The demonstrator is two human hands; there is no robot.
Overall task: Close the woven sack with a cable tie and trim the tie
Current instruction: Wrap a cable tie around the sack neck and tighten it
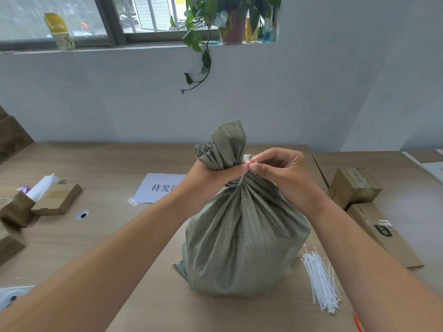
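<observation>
Grey-green woven plastic sack (242,238) upright on tabletop (148,295). Left hand (211,174) fingers clamp gathered neck; right hand (280,173) fingers pinch thin white cable tie (240,182) at neck.

Green woven sack (242,238) upright on table (107,164), neck gathered. Left hand (211,174) clamped around neck. Right hand (282,174) pinching white cable tie (241,182) at neck, thumb tips of both hands touching. Bundle of spare ties (321,283) just right of sack. Cardboard boxes (354,185) further right.
</observation>
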